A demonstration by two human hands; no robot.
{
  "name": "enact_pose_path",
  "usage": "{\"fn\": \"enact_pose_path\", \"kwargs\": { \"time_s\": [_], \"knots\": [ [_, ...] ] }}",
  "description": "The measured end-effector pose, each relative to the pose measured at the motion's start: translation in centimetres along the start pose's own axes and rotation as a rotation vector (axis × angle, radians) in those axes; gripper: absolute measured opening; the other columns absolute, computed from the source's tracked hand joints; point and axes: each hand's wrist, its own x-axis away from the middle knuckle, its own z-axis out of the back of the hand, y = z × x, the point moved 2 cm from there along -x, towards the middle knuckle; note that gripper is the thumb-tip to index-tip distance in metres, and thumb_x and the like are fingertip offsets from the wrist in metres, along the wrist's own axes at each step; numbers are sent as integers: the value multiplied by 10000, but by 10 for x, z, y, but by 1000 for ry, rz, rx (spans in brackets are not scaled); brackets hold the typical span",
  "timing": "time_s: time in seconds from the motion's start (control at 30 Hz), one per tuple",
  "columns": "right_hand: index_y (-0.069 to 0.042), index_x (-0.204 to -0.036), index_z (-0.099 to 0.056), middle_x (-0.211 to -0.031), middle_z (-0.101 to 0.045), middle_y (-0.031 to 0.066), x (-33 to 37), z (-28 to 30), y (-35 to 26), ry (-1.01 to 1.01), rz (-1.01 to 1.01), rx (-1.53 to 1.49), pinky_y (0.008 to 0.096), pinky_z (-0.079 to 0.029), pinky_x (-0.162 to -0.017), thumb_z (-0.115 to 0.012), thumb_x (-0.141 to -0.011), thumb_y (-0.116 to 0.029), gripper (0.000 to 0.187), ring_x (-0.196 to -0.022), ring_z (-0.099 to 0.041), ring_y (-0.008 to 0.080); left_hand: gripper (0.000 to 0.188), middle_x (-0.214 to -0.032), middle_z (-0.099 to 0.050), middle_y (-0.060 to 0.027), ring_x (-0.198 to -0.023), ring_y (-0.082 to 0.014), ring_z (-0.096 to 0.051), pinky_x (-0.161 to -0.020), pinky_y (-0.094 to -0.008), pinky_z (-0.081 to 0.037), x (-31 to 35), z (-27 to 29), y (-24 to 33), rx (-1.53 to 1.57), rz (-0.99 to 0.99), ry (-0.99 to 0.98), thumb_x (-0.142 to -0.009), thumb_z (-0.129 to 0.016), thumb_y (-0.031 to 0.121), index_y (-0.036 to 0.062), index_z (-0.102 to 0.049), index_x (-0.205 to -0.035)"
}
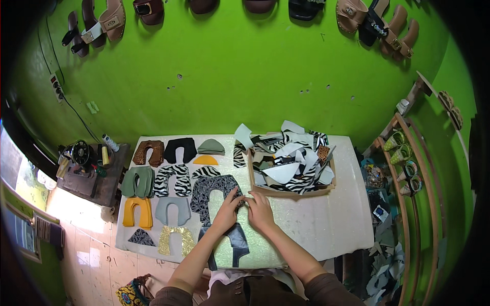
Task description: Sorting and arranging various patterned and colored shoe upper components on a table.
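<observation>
A large U-shaped cut piece of black-and-grey patterned material (203, 192) lies on the table in front of me. My left hand (226, 213) rests over its right leg, fingers bent onto the edge. Close beside it, my right hand (260, 211) has its fingertips drawn together at that same edge; the exact grip is partly hidden. Under my left forearm lies a dark, glossy U-shaped piece (239, 244). Stacks of U-shaped pieces stand to the left: zebra-striped (162, 179), light grey (164, 210), gold glitter (164, 239), yellow (130, 211), green (132, 181), black (172, 151) and brown (141, 152).
A cardboard box (291, 193) heaped with offcuts (280, 172) stands at the table's back right. Small curved pieces (211, 148) lie left of it. A sewing machine (81, 155) is at far left, a wooden shoe rack (403, 204) at right. Sandals (113, 20) hang on the green wall.
</observation>
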Motion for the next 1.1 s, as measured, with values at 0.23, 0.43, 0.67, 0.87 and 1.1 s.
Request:
{"fn": "enact_pose_path", "kwargs": {
  "time_s": [0.23,0.43,0.67,0.87,1.1],
  "knots": [
    [-58,-980,-594,-1105,-490,135,23,32,27,-73,5,-67,399,-369,-901,-544,-721,-35,265,-1073,-451,312,549,-1363,-305,-154,-1191,-340,-388,-945,-343,-378,-4,-31,26,2,29,33,-657,-425,-169,53,-520,-1150],
    [-52,-950,-602,-1073,-507,115,21,75,44,-43,-19,-136,388,-382,-883,-531,-726,-42,235,-1036,-476,293,543,-1337,-278,-237,-1191,-391,-368,-943,-363,-376,-30,-58,54,-39,-73,49,-671,-445,-158,70,-500,-1161],
    [-39,-881,-596,-932,-554,94,-2,118,80,110,56,-83,389,-397,-838,-533,-726,-28,169,-953,-503,282,537,-1319,-284,-238,-1178,-412,-369,-955,-393,-367,-68,-64,77,-49,-106,31,-663,-536,-94,74,-490,-1170],
    [-77,-1081,-564,-1091,-522,89,-15,138,113,-138,42,312,485,-249,-1012,-593,-730,-140,358,-1118,-420,260,604,-1320,-281,-238,-1182,-413,-362,-953,-392,-369,-89,-74,79,-63,-97,-31,-618,-457,-148,76,-488,-1178],
    [-101,-1067,-588,-1032,-557,76,-15,135,134,-459,-57,387,585,-100,-1028,-599,-726,-159,346,-1091,-441,246,490,-1257,-381,-213,-1113,-373,-436,-929,-385,-381,-102,-79,83,-94,-108,-81,-683,-469,-74,73,-513,-1148]
  ]
}}
